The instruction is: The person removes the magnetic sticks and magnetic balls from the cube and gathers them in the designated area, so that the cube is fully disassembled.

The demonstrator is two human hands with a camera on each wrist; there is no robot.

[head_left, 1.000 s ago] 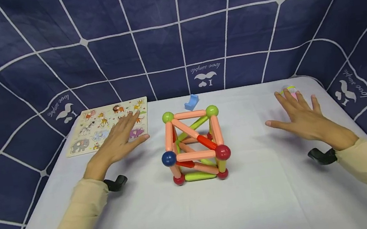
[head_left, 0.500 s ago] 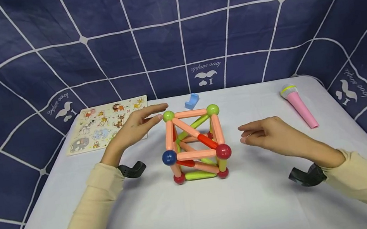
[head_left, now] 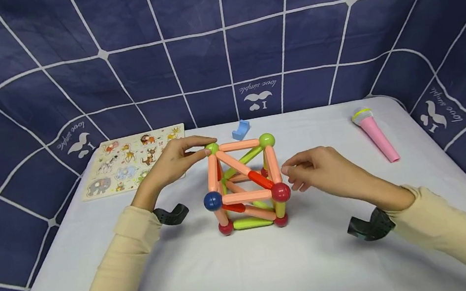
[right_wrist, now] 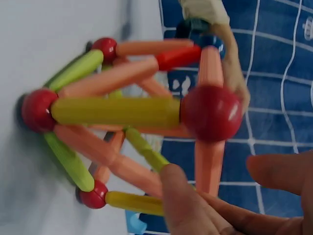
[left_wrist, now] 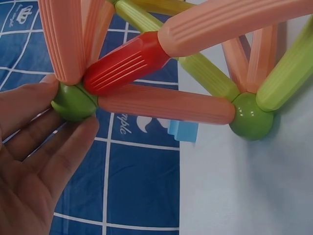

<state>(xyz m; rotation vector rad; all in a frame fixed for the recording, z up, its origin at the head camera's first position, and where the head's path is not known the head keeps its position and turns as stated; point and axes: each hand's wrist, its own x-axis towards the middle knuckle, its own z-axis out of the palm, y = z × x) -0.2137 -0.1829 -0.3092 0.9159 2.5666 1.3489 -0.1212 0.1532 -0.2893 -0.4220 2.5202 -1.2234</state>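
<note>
A cube-shaped frame of magnetic rods [head_left: 247, 197] and coloured balls stands on the white table [head_left: 251, 272]. My left hand [head_left: 166, 167] pinches the green ball [left_wrist: 73, 105] at its far left top corner, thumb and fingers on either side. To the right of the frame, my right hand [head_left: 335, 173] has its fingertips close to the top right side rod [head_left: 273, 163]. In the right wrist view, thumb and forefinger are spread apart behind the red ball [right_wrist: 211, 113], with that salmon rod [right_wrist: 209, 169] near the gap. A blue ball [head_left: 213, 201] marks the near left top corner.
An animal puzzle board [head_left: 128, 162] lies at the back left. Behind the frame is a small blue block [head_left: 241, 130]. A pink toy microphone [head_left: 378, 137] lies to the right. Dark blue gridded cloth [head_left: 192, 66] hangs behind the table.
Both hands have come inward from wide of the frame. The left now takes hold of the green ball; the right has uncovered the microphone and come close to the frame's right side.
</note>
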